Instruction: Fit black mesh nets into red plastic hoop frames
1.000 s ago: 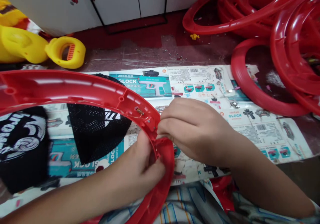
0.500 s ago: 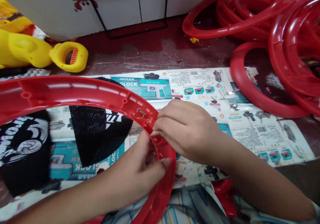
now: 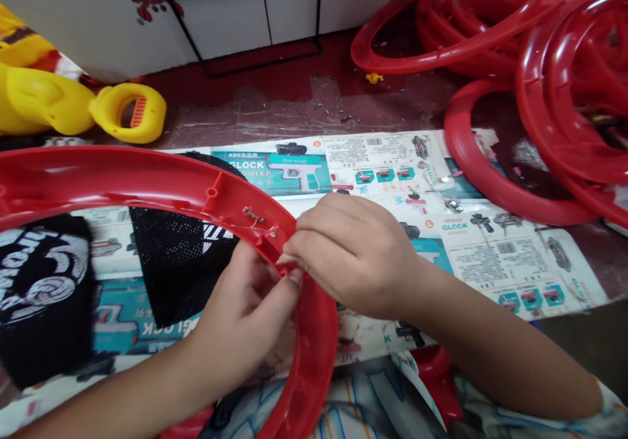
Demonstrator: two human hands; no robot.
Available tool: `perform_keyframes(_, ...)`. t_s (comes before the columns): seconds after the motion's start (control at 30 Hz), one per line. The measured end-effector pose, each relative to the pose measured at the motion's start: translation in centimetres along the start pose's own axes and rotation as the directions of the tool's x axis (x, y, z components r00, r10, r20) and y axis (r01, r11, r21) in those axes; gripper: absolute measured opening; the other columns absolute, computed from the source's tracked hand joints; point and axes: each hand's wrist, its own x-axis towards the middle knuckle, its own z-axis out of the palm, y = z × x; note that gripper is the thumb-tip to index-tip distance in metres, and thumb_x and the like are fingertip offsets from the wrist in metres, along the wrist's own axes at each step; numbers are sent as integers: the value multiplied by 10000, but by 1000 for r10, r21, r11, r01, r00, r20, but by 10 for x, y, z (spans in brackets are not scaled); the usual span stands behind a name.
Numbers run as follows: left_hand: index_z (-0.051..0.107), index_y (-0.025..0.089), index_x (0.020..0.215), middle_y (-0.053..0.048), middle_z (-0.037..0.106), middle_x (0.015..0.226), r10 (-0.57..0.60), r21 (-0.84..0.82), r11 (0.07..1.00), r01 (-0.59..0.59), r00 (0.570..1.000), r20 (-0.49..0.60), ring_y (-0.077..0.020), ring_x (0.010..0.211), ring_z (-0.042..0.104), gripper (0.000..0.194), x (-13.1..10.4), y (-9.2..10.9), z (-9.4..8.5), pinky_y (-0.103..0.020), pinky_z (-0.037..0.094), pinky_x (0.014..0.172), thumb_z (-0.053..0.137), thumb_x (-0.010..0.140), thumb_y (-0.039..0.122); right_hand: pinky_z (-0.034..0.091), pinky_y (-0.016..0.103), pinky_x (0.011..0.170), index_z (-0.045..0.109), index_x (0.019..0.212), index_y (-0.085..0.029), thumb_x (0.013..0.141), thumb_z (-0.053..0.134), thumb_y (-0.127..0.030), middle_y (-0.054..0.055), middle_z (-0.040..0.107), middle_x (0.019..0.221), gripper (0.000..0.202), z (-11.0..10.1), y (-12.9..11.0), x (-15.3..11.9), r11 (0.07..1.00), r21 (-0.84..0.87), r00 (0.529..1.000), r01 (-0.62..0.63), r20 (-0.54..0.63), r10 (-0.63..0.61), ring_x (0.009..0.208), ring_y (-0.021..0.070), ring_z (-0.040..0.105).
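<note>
A large red plastic ring (image 3: 147,177) with a hollow, ribbed channel facing up stretches across the left and middle of the view. My left hand (image 3: 250,301) grips its inner edge, with the thumb on the channel and the other fingers underneath. Fingertips of my right hand (image 3: 350,252) are pinched together down in the same channel, right beside the left thumb. Whatever they hold there is hidden. A small brown and metallic part with thin wire (image 3: 252,214) sits in the channel just left of the right fingers.
Red rings (image 3: 540,99) are heaped at the right. A yellow plastic toy (image 3: 49,102) with a looped handle lies at the left. Black printed fabric pieces (image 3: 46,295) and flattened printed cardboard (image 3: 490,229) cover the table. Behind stands a white panel (image 3: 220,20) with a black wire frame.
The ring has turned and shifted slightly left under my hands. My left hand has moved up and left along it, its thumb now close against the right fingertips.
</note>
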Motion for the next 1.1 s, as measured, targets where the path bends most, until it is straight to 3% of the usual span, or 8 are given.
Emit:
perform_keyframes(0.2,474,226,969,26,680,812,75,57,996,-75,997,-10,-147,743,674,145,-2,-1,-7,-251,560,643,562,856,201,351,305,610,619,708,-162,948,475,-124,19,606,744,283,-11,3,-1,988,-54,987,145,71,-141,707,152,471)
perform_keyframes(0.43,482,219,980,-5,697,921,-95,-43,993,108,968,234,-158,809,699,230,-3,1,-16,-235,571,660,651,824,202,293,307,561,557,630,-171,908,386,-85,5,492,666,338,-28,-11,4,985,166,946,46,311,-97,610,137,356)
perform_keyframes(0.57,487,220,970,27,674,810,-108,36,994,102,957,270,-158,729,688,267,-2,-3,-19,-219,563,591,683,790,225,263,314,549,540,617,-184,927,374,-102,3,462,642,362,-20,-15,2,979,189,960,79,250,-126,603,147,337)
perform_keyframes(0.67,474,230,979,42,665,771,-87,102,993,63,963,255,-139,706,685,208,-3,-8,-18,-197,563,580,631,841,237,319,301,587,581,659,-173,938,400,-101,16,532,705,340,-13,-12,-2,985,174,982,-5,185,-28,646,145,400)
perform_keyframes(0.83,463,244,1064,15,704,947,-55,-21,998,63,965,256,-119,820,710,222,-4,-7,-16,-195,598,690,603,894,215,435,273,729,661,785,-136,919,491,-93,53,631,835,221,-13,-4,-5,976,202,988,-81,148,51,784,153,518)
perform_keyframes(0.97,492,237,1004,42,719,849,-47,-125,989,79,970,238,-71,694,693,204,-1,0,-16,-117,553,600,639,874,180,444,298,689,671,789,-136,969,466,-156,60,629,796,274,-12,-1,-5,980,178,992,-84,112,65,735,158,511)
perform_keyframes(1.1,502,218,959,30,720,801,-71,-178,978,111,974,216,-88,638,681,206,3,0,-18,-137,545,547,677,850,215,450,301,666,671,827,-131,976,444,-162,68,634,797,273,-11,-4,-6,977,203,989,-72,142,43,746,167,521)
